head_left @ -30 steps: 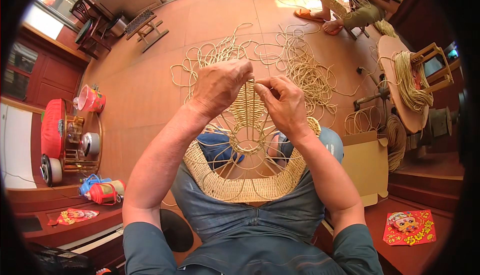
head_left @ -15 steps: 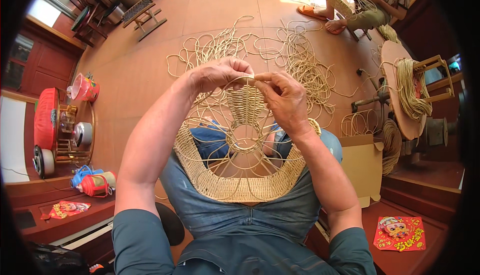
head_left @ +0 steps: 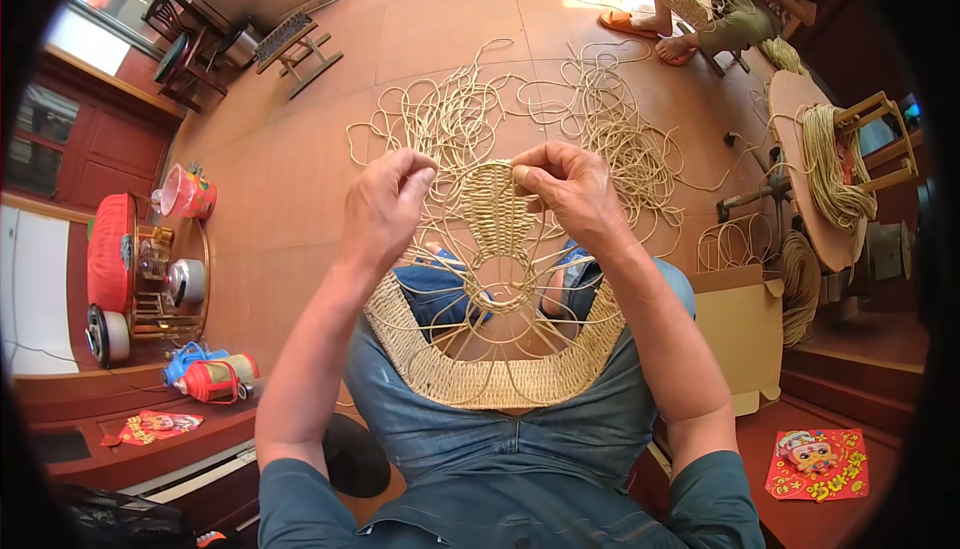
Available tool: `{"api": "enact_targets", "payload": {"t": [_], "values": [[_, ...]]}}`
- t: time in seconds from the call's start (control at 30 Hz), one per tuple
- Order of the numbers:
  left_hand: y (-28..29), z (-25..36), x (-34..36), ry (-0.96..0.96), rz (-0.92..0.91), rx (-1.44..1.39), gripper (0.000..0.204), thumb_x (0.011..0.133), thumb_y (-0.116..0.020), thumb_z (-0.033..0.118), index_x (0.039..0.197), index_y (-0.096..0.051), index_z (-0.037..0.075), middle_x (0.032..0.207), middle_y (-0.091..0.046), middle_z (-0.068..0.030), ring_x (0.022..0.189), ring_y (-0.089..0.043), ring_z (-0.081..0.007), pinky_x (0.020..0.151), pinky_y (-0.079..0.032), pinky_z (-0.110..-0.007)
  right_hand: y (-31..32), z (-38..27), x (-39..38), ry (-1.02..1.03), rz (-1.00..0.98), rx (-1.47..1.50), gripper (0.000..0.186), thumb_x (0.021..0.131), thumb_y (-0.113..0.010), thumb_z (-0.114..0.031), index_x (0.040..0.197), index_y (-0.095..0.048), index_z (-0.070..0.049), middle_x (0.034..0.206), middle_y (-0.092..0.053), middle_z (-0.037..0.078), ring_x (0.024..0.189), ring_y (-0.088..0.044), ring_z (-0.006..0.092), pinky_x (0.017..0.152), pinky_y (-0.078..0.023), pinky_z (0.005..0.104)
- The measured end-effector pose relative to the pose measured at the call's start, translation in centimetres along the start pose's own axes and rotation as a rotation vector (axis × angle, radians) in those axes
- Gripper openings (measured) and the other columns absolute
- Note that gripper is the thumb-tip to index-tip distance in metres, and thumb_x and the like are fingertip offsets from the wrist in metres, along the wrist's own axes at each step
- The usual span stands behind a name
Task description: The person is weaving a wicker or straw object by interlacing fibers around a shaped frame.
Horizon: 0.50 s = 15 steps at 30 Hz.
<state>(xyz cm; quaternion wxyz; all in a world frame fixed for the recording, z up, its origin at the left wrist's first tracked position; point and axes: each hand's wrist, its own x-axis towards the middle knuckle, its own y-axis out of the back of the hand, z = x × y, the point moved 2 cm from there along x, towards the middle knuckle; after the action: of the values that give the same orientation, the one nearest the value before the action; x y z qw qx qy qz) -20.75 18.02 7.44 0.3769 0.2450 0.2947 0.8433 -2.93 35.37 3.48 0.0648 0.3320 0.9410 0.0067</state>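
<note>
A partly woven cord piece point(head_left: 520, 383) rests across my lap. It has a wide curved band, open radiating strands, a small braided ring point(head_left: 502, 284) and a dense tapered panel point(head_left: 497, 206) pointing away from me. My right hand point(head_left: 578, 189) pinches the panel's far edge at its right corner. Left of the panel, apart from it, my left hand point(head_left: 388, 199) is closed with thumb and forefinger together; whatever is between them is too small to make out. Loose strands run beneath both hands.
Tangled cord point(head_left: 450, 114) lies on the floor ahead. A person point(head_left: 745, 24) sits at far right with another woven frame. A round table point(head_left: 815, 169) carries coiled cord point(head_left: 835, 164); below it stands a cardboard box point(head_left: 735, 339). Flasks point(head_left: 215, 374) are at left.
My hands were together at the panel's far edge with a strand between them. Now my left hand has moved left and nearer, away from the panel, while my right hand stays at the edge.
</note>
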Motion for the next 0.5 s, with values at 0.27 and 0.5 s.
{"api": "enact_targets", "payload": {"t": [0.27,0.5], "values": [[-3.2,5.5,-3.8,-0.318,0.176,0.219,0.022,0.094,-0.077,0.014,0.114,-0.070,0.007,0.102,-0.065,-0.0119,0.095,-0.064,-0.0317,0.085,-0.051,-0.044,0.3,0.6,0.4,-0.186,-0.144,0.407,0.016,0.102,-0.073,-0.020,0.108,-0.073,-0.005,0.094,-0.075,0.002,0.083,-0.071,0.0089,0.076,-0.061,0.0260],[-5.9,6.6,-3.5,-0.220,0.102,0.227,0.020,0.092,-0.079,0.023,0.094,-0.066,0.008,0.092,-0.064,-0.0088,0.088,-0.063,-0.0303,0.081,-0.051,-0.045,0.2,1.2,0.6,-0.284,-0.160,0.556,0.011,0.099,-0.073,-0.017,0.105,-0.072,-0.008,0.092,-0.073,0.002,0.077,-0.069,0.0088,0.074,-0.064,0.0273]]}}
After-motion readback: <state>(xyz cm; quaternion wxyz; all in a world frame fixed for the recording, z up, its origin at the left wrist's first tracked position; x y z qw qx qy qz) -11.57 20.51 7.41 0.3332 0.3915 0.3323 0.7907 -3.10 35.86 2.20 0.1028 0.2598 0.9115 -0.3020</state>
